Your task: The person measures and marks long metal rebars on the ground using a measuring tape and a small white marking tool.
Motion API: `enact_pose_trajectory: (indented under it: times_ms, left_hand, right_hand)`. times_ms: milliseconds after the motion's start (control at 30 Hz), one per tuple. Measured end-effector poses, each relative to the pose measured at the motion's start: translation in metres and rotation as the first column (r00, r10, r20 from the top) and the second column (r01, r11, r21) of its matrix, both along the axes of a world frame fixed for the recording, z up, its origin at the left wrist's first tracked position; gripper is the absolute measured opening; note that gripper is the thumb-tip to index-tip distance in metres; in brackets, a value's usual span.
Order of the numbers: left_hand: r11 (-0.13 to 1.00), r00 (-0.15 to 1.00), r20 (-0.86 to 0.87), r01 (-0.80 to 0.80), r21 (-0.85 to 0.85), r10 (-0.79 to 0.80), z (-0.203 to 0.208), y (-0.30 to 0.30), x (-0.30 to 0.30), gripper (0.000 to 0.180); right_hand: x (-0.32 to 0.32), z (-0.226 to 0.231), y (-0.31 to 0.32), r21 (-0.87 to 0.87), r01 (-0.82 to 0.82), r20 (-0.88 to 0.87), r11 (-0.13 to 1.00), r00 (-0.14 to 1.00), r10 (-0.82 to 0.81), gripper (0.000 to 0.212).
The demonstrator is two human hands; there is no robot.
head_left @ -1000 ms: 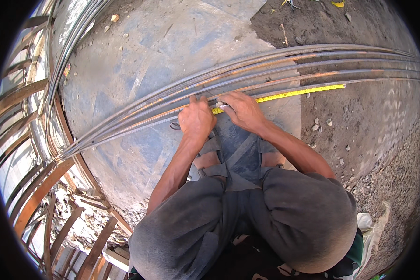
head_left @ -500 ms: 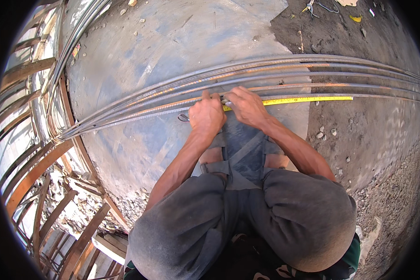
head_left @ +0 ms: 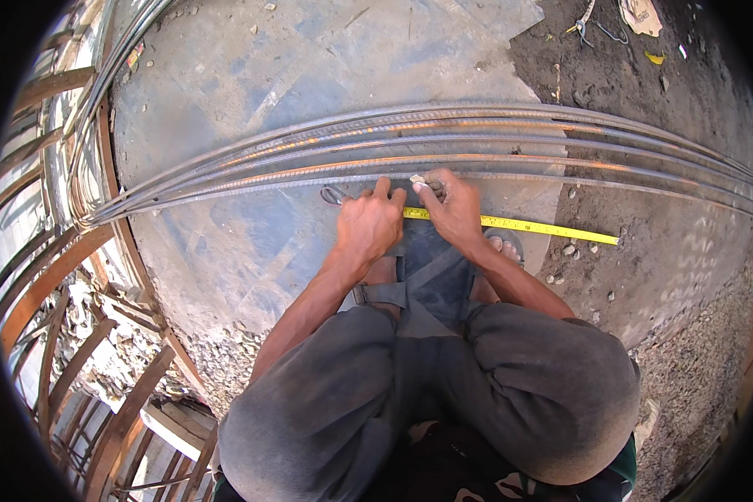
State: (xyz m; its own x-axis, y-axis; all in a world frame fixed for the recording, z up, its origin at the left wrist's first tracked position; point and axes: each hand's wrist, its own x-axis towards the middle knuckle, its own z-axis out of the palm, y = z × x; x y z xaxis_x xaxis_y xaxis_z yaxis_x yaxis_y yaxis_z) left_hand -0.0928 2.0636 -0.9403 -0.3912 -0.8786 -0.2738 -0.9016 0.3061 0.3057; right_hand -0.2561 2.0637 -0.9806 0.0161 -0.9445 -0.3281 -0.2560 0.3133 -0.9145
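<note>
Several long ribbed steel bars [head_left: 309,170] stretch from left to right across the ground in front of me. My left hand [head_left: 371,221] is closed around a tape measure, whose case is mostly hidden; its dark wrist loop [head_left: 332,196] sticks out on the left. From that hand the yellow tape blade [head_left: 552,228] runs out to the right, passing under my right wrist, its tip apart from the bars. My right hand [head_left: 453,207] pinches a small pale stone-like piece [head_left: 417,179] close to the nearest bar.
Wooden slats [head_left: 58,314] form a framework along the left, beyond a brown edge strip [head_left: 138,251]. More bars [head_left: 100,100] bend away at the upper left. Dark soil [head_left: 636,109] and gravel [head_left: 686,402] lie to the right. A torn cardboard piece [head_left: 642,16] lies at the far right.
The tape blade has come away from the nearest bar toward me, and its tip has swung nearer. My left hand has drawn back slightly; the pale piece in my right hand now shows clearly.
</note>
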Motion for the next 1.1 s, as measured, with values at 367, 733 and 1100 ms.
enact_pose_trajectory:
  times_ms: [367,733,1100]
  left_hand:
    - [0.982,0.973,0.137,0.186,0.006,-0.186,-0.001,0.016,0.005,0.013]
    - [0.964,0.969,0.104,0.235,-0.123,-0.223,-0.017,0.028,0.013,0.012]
    - [0.956,0.970,0.075,0.240,-0.166,-0.231,-0.022,0.033,0.016,0.011]
  right_hand:
    - [0.019,-0.012,0.010,0.025,0.137,0.060,0.990,0.989,-0.138,0.019]
    - [0.021,-0.013,0.006,-0.170,0.011,-0.188,0.985,0.981,-0.043,0.024]
    - [0.015,-0.026,0.014,-0.154,-0.185,-0.406,0.971,0.907,0.109,0.023]
